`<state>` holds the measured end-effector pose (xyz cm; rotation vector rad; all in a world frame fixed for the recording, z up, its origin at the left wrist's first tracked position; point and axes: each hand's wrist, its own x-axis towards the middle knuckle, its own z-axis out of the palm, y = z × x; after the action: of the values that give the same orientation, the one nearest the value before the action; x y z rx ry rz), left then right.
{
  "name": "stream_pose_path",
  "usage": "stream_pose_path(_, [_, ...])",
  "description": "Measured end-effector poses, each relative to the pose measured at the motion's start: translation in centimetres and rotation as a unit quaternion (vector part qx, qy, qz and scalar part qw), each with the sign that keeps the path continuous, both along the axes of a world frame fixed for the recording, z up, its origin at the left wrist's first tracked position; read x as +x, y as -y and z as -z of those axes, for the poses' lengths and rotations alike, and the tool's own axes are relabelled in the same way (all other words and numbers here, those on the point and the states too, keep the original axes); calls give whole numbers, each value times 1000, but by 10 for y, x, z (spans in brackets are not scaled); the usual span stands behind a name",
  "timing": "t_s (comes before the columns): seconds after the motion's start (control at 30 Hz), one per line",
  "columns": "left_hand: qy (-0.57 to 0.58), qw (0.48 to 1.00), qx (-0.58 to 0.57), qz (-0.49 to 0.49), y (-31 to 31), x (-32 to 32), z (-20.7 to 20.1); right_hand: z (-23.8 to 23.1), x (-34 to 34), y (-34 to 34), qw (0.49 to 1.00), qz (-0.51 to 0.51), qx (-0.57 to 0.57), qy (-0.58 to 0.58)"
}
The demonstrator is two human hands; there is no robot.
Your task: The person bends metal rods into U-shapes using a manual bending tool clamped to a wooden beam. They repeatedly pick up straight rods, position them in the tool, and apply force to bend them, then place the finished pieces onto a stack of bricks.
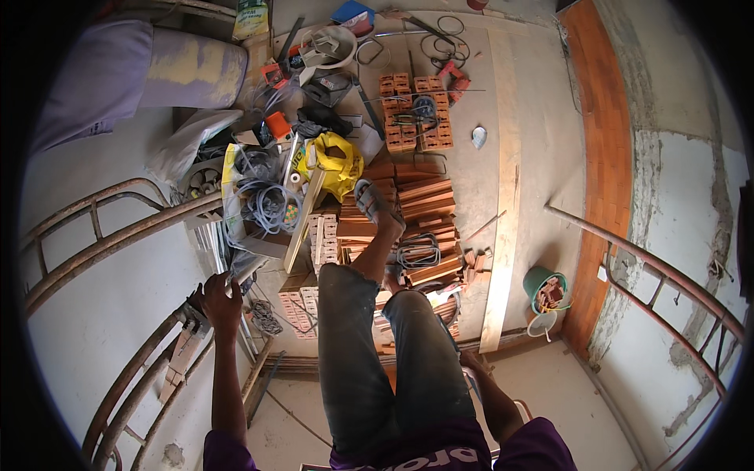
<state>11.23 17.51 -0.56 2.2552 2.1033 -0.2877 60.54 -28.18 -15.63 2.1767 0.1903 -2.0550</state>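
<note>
My left hand is at the left, beside the rusty scaffold frame, its fingers bent and apart. Close by its outer side, a grey metal piece sits above a worn wooden block at the frame; whether the hand touches it I cannot tell. Low on the right, my right hand is beside my thigh near a pale metal bar, its fingers mostly hidden. My sandalled foot appears over stacked clay slabs, high above the floor.
Hollow bricks, a yellow bag and coiled clear hose crowd the floor ahead. A long plank runs along the right. A green bucket of rubble stands near a second scaffold frame. Cables and tools lie farther off.
</note>
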Motion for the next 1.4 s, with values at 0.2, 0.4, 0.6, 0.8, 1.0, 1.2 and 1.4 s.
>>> stream_pose_path(0.2, [27, 1000, -6, -7, 1, 5, 2, 23, 30, 2, 996, 70, -34, 41])
stream_pose_path(0.4, [59, 997, -8, -50, -1, 7, 8, 4, 36, -77, 972, 201, 0, 120])
stream_pose_path(0.6, [245, 958, -98, -116, 10, 41, 99, 99, 66, -30, 975, 131, 45, 176])
stream_pose_path(0.8, [347, 877, -307, -128, 38, 182, 123, 72, 78, -256, 940, 321, 105, -45])
stream_pose_path(1.0, [407, 810, -386, -173, 49, 248, 160, 206, 114, -401, 909, -15, 367, 197])
stream_pose_path(1.2, [466, 703, -381, -380, 86, 206, 186, 230, 122, -572, 936, 246, 238, -78])
stream_pose_path(1.4, [480, 663, -359, -449, 115, 189, 200, 216, 109, -660, 951, -33, 274, 143])
